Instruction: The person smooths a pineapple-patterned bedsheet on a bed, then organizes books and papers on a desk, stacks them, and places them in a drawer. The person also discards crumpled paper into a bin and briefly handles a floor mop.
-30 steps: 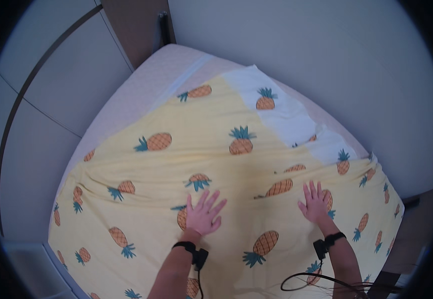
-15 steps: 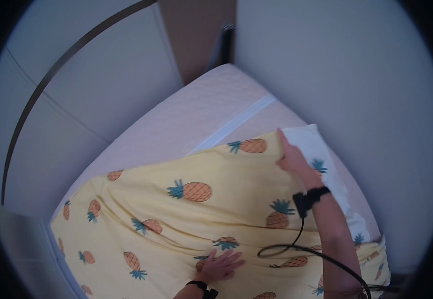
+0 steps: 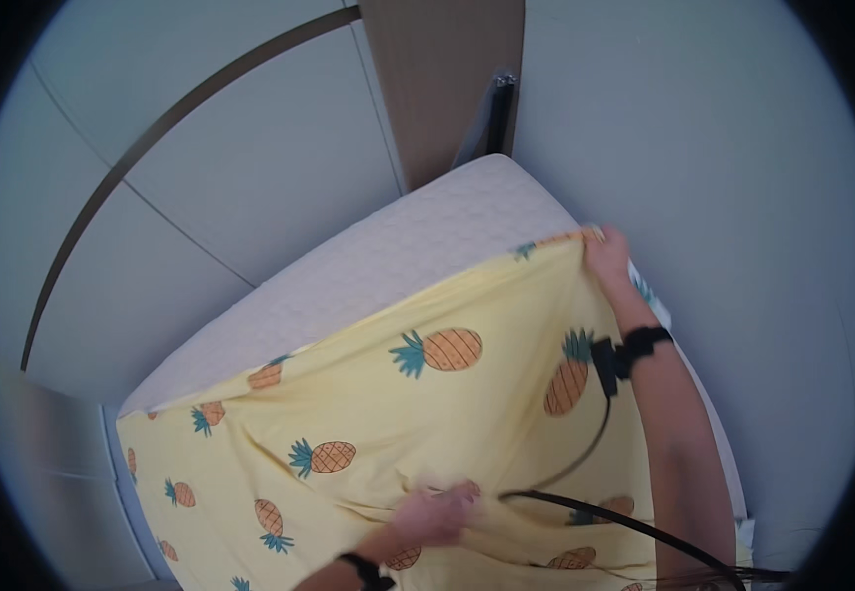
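A yellow bed sheet (image 3: pixel 506 414) printed with orange pineapples spreads over the near part of a white quilted mattress (image 3: pixel 348 266). At the far right, my right hand (image 3: pixel 606 258) is closed around the sheet's far edge and holds it raised, with folds running down from the grip. My left hand (image 3: pixel 435 512) is over the sheet's lower middle, among wrinkles. Motion smears its fingers, so whether they pinch the cloth cannot be made out.
Pale cabinet panels (image 3: pixel 250 167) line the left side, and a plain wall (image 3: pixel 703 148) closes off the right. A dark narrow object (image 3: pixel 499 113) leans beyond the mattress's far corner. From my right wrist strap (image 3: pixel 634 355) trails a black cable (image 3: pixel 624 527).
My right hand has lifted the sheet's edge and drawn it farther up the mattress, hiding the pale blue stripe. My left hand, flat with fingers spread before, has shifted slightly and blurred.
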`<state>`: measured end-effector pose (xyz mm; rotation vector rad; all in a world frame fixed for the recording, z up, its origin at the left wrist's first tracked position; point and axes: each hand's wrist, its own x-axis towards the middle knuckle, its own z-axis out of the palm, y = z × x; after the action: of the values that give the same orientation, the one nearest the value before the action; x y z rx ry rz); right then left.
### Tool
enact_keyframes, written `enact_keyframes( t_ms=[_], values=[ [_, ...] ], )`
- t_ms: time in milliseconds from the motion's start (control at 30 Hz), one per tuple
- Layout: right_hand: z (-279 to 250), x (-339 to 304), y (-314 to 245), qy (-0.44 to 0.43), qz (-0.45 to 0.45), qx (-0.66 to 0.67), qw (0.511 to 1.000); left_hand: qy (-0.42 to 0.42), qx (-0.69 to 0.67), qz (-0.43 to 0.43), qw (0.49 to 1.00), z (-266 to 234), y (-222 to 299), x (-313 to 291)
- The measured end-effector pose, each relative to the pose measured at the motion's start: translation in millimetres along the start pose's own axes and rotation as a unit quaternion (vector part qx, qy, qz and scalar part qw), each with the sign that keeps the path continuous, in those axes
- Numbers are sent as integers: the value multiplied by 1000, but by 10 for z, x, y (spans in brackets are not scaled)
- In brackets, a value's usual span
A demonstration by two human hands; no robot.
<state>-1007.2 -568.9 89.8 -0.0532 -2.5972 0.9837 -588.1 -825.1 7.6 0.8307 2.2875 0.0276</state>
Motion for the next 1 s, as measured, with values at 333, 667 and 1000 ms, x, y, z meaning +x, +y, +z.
enact_keyframes(
  t_ms=[333, 667, 1000],
  values=[
    [1729, 909, -781, 144, 16, 170, 975, 385, -22, -357, 851, -1177, -2051, 740],
    [2544, 779, -338, 92, -37, 38, 994, 377, -76, -312, 869, -1156, -2179, 688],
    [2475, 846, -634, 24, 29, 32, 999, 394, -28, -301, 868, -1090, -2272, 653]
  ],
)
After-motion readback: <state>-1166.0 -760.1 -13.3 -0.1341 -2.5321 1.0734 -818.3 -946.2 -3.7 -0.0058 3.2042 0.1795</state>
